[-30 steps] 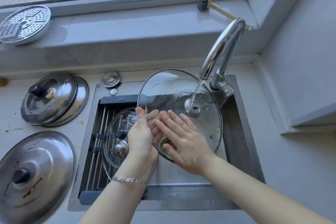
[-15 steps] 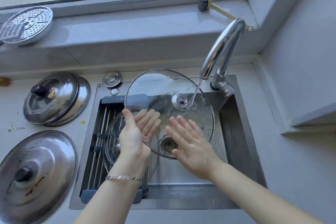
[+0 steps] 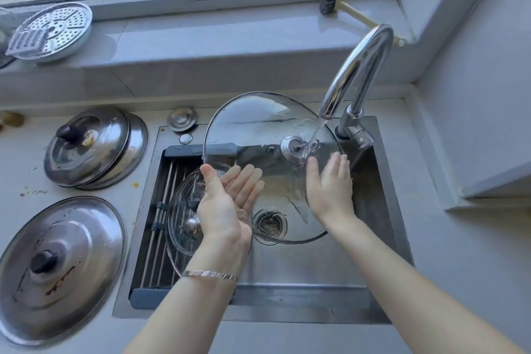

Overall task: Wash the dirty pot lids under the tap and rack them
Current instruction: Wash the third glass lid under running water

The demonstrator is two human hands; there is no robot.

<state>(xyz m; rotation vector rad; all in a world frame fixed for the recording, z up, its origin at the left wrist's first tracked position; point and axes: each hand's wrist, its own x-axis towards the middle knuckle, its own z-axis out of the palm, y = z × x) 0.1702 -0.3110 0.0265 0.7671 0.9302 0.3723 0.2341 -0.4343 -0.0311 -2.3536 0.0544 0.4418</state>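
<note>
A large glass lid (image 3: 258, 129) stands tilted over the sink (image 3: 316, 276). Water from the tap (image 3: 356, 72) runs onto its metal knob. My left hand (image 3: 227, 204) holds the lid's lower left rim between the thumb and straight fingers. My right hand (image 3: 327, 190) lies flat on the glass just below the knob, fingers straight and pointing up. A smaller glass lid (image 3: 184, 210) with a round metal knob rests on the roll-up rack (image 3: 161, 224) across the sink's left part, partly hidden by my left wrist.
A stained steel lid (image 3: 57, 264) lies on the counter at the left, and two stacked steel lids (image 3: 86, 149) lie behind it. A steamer plate (image 3: 51, 31) and a brush (image 3: 330, 3) sit on the window ledge. A sink plug (image 3: 182, 118) lies behind the rack.
The big lid has shifted left and back toward the tap, and the stream now hits the knob. My hands have moved apart, the right one sliding up to the knob.
</note>
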